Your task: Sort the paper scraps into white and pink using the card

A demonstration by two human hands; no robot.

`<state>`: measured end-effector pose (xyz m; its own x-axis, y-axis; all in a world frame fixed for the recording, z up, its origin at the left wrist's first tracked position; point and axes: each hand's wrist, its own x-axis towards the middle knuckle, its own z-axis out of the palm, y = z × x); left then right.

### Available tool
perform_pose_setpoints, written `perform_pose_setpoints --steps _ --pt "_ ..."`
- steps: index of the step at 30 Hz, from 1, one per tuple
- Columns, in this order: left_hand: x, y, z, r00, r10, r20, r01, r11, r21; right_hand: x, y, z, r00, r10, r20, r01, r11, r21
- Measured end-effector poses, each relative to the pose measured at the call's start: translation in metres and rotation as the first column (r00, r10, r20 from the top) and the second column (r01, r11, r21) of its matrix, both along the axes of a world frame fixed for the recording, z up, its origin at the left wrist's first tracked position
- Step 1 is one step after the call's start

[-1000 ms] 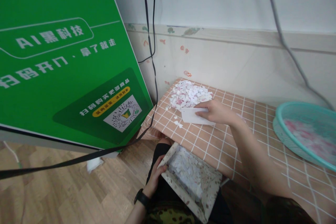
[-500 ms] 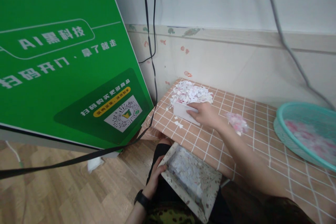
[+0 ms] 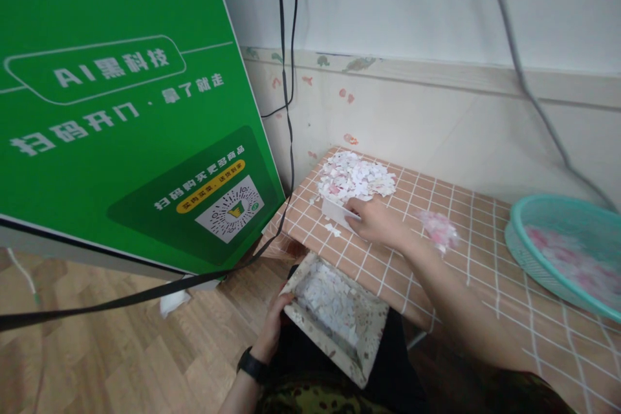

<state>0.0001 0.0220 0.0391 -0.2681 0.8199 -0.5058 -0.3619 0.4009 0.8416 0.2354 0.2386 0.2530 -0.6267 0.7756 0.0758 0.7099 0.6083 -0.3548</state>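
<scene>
My right hand (image 3: 376, 221) grips a stiff white card (image 3: 334, 212) by its right end. The card stands on edge against the near side of a heap of white and pinkish paper scraps (image 3: 356, 174) on the table. A few loose scraps (image 3: 332, 229) lie in front of it. Below the table edge, my left hand (image 3: 276, 317) holds a shallow, speckled grey-beige tray (image 3: 317, 339) by its left corner, with the fingers partly hidden. Paper scraps cover much of the tray's bottom, and it tilts over my lap.
A brown checked cloth (image 3: 402, 272) covers the table. On it lie a small pink-and-white pile (image 3: 439, 229) and a turquoise basket (image 3: 517, 233) holding pinkish bits. A large green panel (image 3: 145, 129) stands at left. Black cables (image 3: 286, 77) hang before the wall (image 3: 412, 116).
My left hand has shifted the tray left and up, closer under the table edge. The card in my right hand has tipped and sits slightly lower against the heap. The view has moved a little.
</scene>
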Motion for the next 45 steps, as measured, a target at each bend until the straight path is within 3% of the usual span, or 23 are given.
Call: perform_pose_setpoints --steps 5,17,24,29,35,40,45 --pt "-0.013 0.01 0.013 0.997 0.065 0.032 -0.062 0.993 -0.097 -0.004 -0.008 -0.004 0.999 -0.051 0.003 0.051 0.999 -0.016" --pt "-0.028 0.022 0.018 0.998 0.014 0.061 -0.011 0.999 -0.04 -0.014 -0.033 -0.018 0.98 -0.196 -0.037 0.198 0.979 0.043" --pt "-0.037 0.031 0.038 0.996 -0.044 0.077 0.046 0.999 -0.014 -0.016 -0.048 -0.009 0.996 -0.088 0.034 0.086 0.996 0.036" --pt "-0.038 0.034 0.044 0.993 -0.08 0.082 0.08 0.997 0.002 -0.014 -0.047 -0.01 0.991 -0.13 0.013 0.129 0.989 0.071" --pt "-0.038 0.035 0.049 0.992 -0.099 0.082 0.1 0.995 -0.007 -0.014 -0.058 -0.014 0.995 -0.068 0.077 0.065 0.997 0.042" --pt "-0.036 0.034 0.051 0.994 -0.072 0.08 0.073 0.997 0.001 -0.005 -0.066 -0.022 0.999 -0.039 0.005 0.039 0.996 0.082" --pt "-0.032 0.031 0.052 0.994 -0.02 0.111 0.02 1.0 -0.001 0.006 -0.074 -0.05 0.981 -0.102 -0.167 0.126 0.982 0.137"
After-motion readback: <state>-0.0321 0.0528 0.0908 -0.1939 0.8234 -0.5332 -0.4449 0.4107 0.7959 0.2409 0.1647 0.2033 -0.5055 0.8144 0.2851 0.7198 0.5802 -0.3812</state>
